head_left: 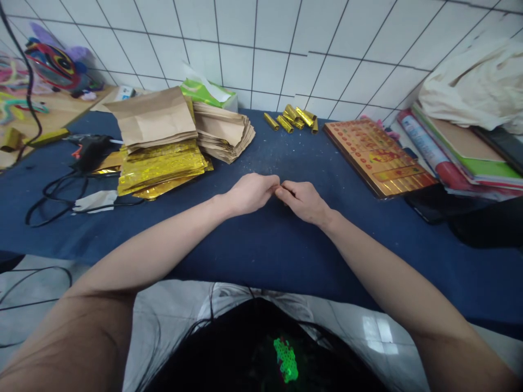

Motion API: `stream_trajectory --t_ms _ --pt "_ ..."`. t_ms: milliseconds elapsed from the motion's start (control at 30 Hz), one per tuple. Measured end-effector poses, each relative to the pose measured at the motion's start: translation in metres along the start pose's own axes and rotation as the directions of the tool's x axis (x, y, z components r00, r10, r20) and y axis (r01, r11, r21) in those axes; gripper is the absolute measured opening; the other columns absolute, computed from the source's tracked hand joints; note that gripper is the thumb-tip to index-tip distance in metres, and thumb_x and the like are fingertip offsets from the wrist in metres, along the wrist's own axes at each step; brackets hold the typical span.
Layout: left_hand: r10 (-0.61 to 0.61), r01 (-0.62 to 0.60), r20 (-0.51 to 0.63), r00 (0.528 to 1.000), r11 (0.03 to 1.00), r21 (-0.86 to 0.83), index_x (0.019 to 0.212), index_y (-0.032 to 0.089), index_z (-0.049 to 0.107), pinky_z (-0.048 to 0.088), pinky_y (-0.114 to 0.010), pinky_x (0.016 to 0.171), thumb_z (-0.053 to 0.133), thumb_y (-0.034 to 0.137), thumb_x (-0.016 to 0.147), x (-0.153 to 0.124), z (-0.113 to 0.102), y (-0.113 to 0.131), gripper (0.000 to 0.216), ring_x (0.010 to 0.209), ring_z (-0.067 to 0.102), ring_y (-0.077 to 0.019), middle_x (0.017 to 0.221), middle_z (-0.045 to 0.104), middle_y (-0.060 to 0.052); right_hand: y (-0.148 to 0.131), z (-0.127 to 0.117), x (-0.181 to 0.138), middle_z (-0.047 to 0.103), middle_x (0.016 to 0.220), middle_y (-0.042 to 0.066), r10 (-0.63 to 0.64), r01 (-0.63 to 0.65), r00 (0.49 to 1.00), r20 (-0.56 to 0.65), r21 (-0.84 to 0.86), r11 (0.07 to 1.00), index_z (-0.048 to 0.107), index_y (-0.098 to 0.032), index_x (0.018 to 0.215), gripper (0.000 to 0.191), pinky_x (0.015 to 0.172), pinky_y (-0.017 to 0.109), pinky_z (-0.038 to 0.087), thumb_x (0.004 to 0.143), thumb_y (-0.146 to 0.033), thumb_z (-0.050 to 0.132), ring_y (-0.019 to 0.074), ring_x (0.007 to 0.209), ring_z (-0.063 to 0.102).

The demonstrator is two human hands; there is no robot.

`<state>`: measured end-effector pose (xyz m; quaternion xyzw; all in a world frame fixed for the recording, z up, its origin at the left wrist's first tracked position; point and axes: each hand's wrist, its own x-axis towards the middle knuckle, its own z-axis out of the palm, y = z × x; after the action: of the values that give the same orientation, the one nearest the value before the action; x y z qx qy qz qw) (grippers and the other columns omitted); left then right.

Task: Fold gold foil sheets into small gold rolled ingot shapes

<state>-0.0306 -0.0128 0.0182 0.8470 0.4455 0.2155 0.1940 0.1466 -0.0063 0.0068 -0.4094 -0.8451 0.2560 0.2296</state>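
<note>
My left hand (254, 193) and my right hand (303, 201) meet fingertip to fingertip over the blue tabletop (261, 247). Both are closed, with fingers pinched together. Whatever sits between them is hidden by the fingers; only a small dark bit shows under the right fingertips. Beyond the hands lies a small heap of rolled gold paper tubes (292, 117). Left of my left hand are a stack of gold foil paper (163, 166) with brown sheets (153, 120) on it, and a second pile of brown-backed paper (224, 130).
A black glue gun (95, 149) with a looped cord lies at the left, near a torn white scrap (96, 201). A green tissue pack (208, 92) stands by the tiled wall. On the right are a flat orange-gold printed pack (379, 155) and stacked books (469, 149).
</note>
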Motion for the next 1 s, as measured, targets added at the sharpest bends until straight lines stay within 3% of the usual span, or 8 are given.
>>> stream_trajectory --t_ms 200,400,533,700,833,1000 --pt "-0.018 0.018 0.022 1.000 1.000 0.025 0.066 0.018 0.049 0.030 -0.023 0.054 0.038 0.022 0.086 0.000 -0.002 0.003 0.023 0.053 0.043 -0.0111 0.058 0.048 0.001 -0.005 0.004 0.000 0.047 0.053 -0.003 0.021 -0.027 0.998 0.063 0.097 0.995 0.050 -0.017 0.063 0.039 0.052 0.024 0.030 0.087 -0.046 0.039 0.0088 0.050 0.042" --pt "-0.006 0.006 -0.006 1.000 0.997 0.082 0.068 0.017 0.049 0.030 -0.023 0.054 0.036 0.027 0.088 0.002 -0.003 0.000 0.026 0.053 0.044 -0.0108 0.057 0.047 0.002 -0.008 0.002 0.000 0.047 0.053 -0.003 0.022 -0.025 0.999 0.031 0.106 0.994 0.051 -0.017 0.060 0.038 0.054 0.024 0.031 0.086 -0.042 0.041 0.0087 0.050 0.042" --pt "-0.044 0.055 -0.111 0.993 0.994 0.097 0.067 0.017 0.047 0.029 -0.023 0.053 0.037 0.028 0.088 0.004 -0.009 -0.008 0.025 0.053 0.042 -0.0111 0.056 0.044 0.002 -0.007 0.000 0.000 0.040 0.047 -0.004 0.111 -0.115 0.993 0.044 0.121 0.986 0.049 -0.017 0.056 0.045 0.050 0.024 0.028 0.087 -0.048 0.039 0.0078 0.046 0.037" --pt "-0.023 0.037 -0.158 0.987 0.996 0.083 0.063 0.018 0.042 0.028 -0.023 0.052 0.036 0.028 0.087 0.008 -0.019 -0.017 0.027 0.051 0.039 -0.0102 0.053 0.040 0.003 -0.004 -0.001 0.000 0.038 0.047 -0.005 0.068 -0.065 0.997 -0.033 0.091 0.994 0.045 -0.018 0.053 0.047 0.051 0.025 0.027 0.087 -0.050 0.039 0.0076 0.047 0.035" --pt "-0.008 0.022 -0.223 0.975 0.998 0.057 0.063 0.018 0.041 0.029 -0.023 0.053 0.036 0.028 0.087 0.009 -0.023 -0.023 0.026 0.052 0.039 -0.0100 0.054 0.041 0.003 -0.002 0.001 -0.001 0.038 0.048 -0.005 0.076 -0.065 0.996 -0.056 0.175 0.982 0.045 -0.018 0.055 0.047 0.050 0.025 0.027 0.089 -0.049 0.037 0.0071 0.046 0.035" --pt "-0.016 -0.004 -0.308 0.951 0.998 -0.062 0.062 0.017 0.042 0.030 -0.023 0.054 0.035 0.028 0.088 0.011 -0.026 -0.032 0.029 0.052 0.039 -0.0092 0.054 0.042 0.003 -0.001 0.001 -0.001 0.039 0.047 -0.005 0.086 -0.057 0.988 -0.131 0.209 0.976 0.044 -0.018 0.053 0.042 0.050 0.024 0.029 0.088 -0.041 0.042 0.0066 0.046 0.036"
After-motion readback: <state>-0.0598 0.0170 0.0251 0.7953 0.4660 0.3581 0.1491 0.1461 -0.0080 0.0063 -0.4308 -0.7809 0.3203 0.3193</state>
